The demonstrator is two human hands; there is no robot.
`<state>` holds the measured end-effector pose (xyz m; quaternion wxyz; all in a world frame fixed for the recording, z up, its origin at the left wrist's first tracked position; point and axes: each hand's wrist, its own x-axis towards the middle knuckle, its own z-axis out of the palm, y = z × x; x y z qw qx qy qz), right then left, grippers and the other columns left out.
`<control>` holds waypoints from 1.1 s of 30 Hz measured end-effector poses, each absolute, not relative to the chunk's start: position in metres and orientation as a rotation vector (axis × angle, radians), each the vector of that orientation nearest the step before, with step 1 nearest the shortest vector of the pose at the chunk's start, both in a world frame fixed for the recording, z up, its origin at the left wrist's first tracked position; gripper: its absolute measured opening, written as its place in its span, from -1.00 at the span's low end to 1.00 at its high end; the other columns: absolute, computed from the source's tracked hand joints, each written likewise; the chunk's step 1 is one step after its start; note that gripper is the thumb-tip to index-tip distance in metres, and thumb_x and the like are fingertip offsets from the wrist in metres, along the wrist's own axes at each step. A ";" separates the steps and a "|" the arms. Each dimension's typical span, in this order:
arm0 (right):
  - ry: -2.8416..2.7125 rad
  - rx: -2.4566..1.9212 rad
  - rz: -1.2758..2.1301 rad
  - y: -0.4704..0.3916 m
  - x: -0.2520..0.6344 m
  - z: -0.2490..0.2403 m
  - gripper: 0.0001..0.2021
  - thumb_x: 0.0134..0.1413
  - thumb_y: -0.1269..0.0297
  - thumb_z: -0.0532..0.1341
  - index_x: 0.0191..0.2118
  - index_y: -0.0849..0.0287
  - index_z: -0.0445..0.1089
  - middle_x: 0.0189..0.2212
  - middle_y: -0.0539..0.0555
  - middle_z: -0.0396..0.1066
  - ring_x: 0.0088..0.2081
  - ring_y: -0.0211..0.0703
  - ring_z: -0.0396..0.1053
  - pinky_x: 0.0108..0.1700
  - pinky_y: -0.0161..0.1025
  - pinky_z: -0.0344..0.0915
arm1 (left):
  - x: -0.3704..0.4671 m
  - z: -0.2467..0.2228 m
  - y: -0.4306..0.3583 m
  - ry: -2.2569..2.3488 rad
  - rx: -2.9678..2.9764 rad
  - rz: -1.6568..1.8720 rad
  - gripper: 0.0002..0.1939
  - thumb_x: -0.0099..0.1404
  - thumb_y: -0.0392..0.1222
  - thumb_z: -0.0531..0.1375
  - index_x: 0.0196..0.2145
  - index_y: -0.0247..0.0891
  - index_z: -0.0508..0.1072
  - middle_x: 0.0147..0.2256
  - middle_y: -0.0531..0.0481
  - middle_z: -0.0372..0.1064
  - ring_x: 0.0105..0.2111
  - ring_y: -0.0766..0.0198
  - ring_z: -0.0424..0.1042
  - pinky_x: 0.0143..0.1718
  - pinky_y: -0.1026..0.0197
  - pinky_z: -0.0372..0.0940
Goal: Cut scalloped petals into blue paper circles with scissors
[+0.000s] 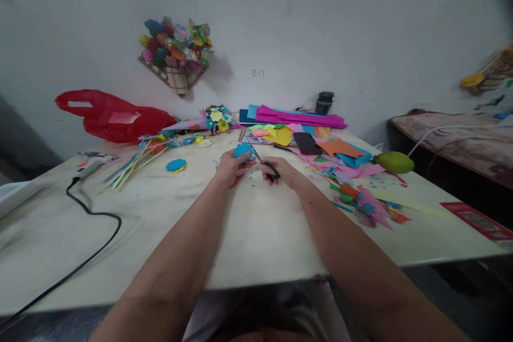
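Blue flower (241, 148) is above the middle of the table (276, 256), pinched in the left hand (229, 165); left of it, going rightward, are a glue gun (93, 164) with a black cord (118, 219), a red bag (120, 120), some stems (127, 169) and a blue cutout (175, 164) lying over a yellow one. Right hand (284, 169) grips the scissors (274, 170), blades toward the flower, though whether they touch it I cannot tell. Farther right lie a phone (306, 143), paper scraps (340, 147) and a green fruit (395, 162).
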<state>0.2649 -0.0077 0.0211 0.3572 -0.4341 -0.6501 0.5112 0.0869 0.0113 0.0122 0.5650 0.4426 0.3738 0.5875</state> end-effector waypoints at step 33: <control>-2.237 -1.605 0.134 -0.020 0.263 0.039 -0.51 0.14 -0.05 0.31 0.11 0.10 0.46 -0.15 0.11 0.61 -0.08 0.04 0.52 -0.17 -0.20 0.25 | 0.092 0.004 0.016 0.743 0.945 1.446 -0.73 -0.14 -0.39 0.46 -0.42 -0.30 0.54 -0.37 -0.06 0.55 -0.35 0.21 0.52 -0.15 0.09 0.45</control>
